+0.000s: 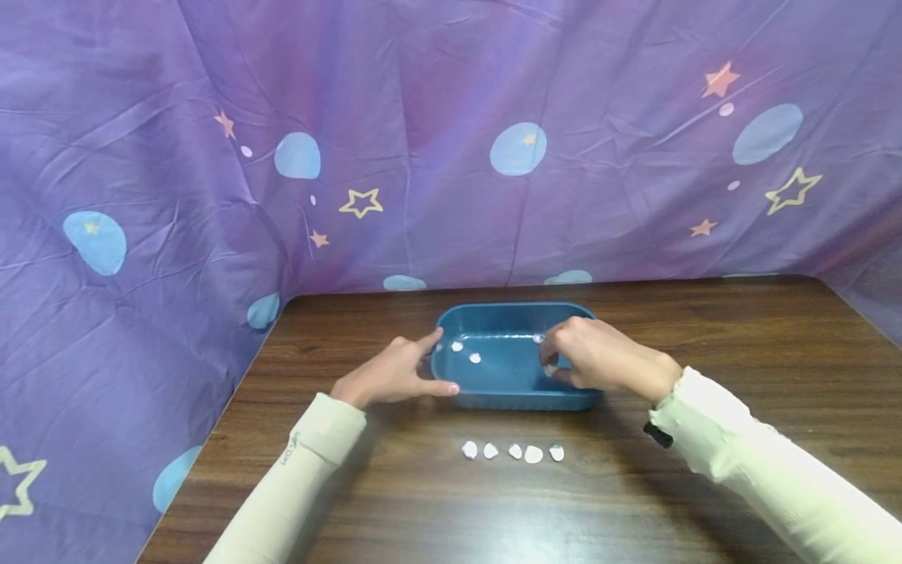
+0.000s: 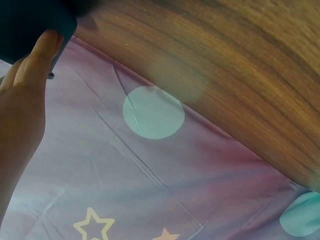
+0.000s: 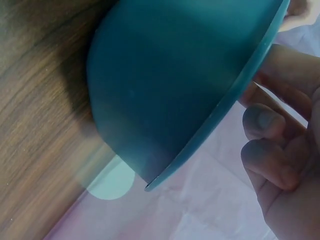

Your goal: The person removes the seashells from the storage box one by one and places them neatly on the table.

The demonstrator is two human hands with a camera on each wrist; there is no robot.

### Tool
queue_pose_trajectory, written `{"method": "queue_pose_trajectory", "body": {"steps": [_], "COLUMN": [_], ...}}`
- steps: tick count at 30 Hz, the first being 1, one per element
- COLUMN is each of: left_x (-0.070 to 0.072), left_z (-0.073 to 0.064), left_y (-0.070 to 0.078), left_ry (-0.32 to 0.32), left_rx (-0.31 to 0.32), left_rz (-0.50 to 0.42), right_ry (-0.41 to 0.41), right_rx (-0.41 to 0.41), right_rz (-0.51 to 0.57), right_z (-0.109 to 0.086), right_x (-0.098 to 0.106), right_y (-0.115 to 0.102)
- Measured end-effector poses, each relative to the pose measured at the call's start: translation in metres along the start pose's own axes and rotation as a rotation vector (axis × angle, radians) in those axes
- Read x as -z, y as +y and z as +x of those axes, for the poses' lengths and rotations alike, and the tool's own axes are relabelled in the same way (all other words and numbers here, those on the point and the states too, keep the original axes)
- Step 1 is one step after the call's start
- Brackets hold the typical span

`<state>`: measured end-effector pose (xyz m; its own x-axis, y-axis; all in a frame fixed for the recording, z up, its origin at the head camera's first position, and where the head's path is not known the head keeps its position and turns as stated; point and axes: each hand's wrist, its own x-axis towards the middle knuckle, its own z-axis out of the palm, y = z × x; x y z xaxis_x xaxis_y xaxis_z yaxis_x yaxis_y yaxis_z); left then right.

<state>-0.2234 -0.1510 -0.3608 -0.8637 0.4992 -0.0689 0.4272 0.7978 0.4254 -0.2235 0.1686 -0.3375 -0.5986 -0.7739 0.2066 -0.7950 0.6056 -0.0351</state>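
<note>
A blue rectangular plastic basin (image 1: 521, 401) with rounded corners stands on the wooden table. My left hand (image 1: 395, 372) rests at its left end, thumb on the front rim and forefinger stretched along the side. In the left wrist view, straight fingers (image 2: 37, 62) lie against the basin's wall. Reaching over the right side, my right hand (image 1: 599, 356) pinches a small white pebble (image 1: 550, 370) low inside the basin. Several more white pebbles, such as this pebble (image 1: 475, 358), lie on the basin floor. The right wrist view shows curled fingers (image 3: 267, 162) beyond the basin's rim (image 3: 220, 112).
In front of the basin, several white pebbles (image 1: 533, 454) form a loose row on the brown wooden table (image 1: 423, 509). A purple curtain (image 1: 451, 227) with stars and blue spots hangs behind the table and along its left side.
</note>
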Motion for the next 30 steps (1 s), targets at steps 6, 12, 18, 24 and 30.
{"method": "queue_pose_trajectory", "body": {"steps": [6,12,18,24,30], "left_x": [-0.001,-0.001,0.0,0.001,-0.001], "left_z": [0.0,0.001,0.001,0.0,0.001], "left_y": [0.0,-0.001,-0.001,-0.001,-0.002], "left_ry": [0.004,0.003,0.0,0.003,0.0], "left_rx": [-0.004,-0.007,-0.011,-0.012,-0.021], "left_rz": [0.004,-0.002,0.005,0.002,0.001], "right_ry": [0.032,0.042,0.057,0.081,0.101], "right_rx": [0.032,0.024,0.013,0.066,0.08], "right_rz": [0.024,0.058,0.074,0.103,0.131], "right_z": [-0.004,-0.004,-0.006,-0.006,-0.007], "right_x": [0.003,0.008,0.012,0.012,0.007], "right_y": [-0.003,-0.013,-0.024,-0.028,-0.032]}}
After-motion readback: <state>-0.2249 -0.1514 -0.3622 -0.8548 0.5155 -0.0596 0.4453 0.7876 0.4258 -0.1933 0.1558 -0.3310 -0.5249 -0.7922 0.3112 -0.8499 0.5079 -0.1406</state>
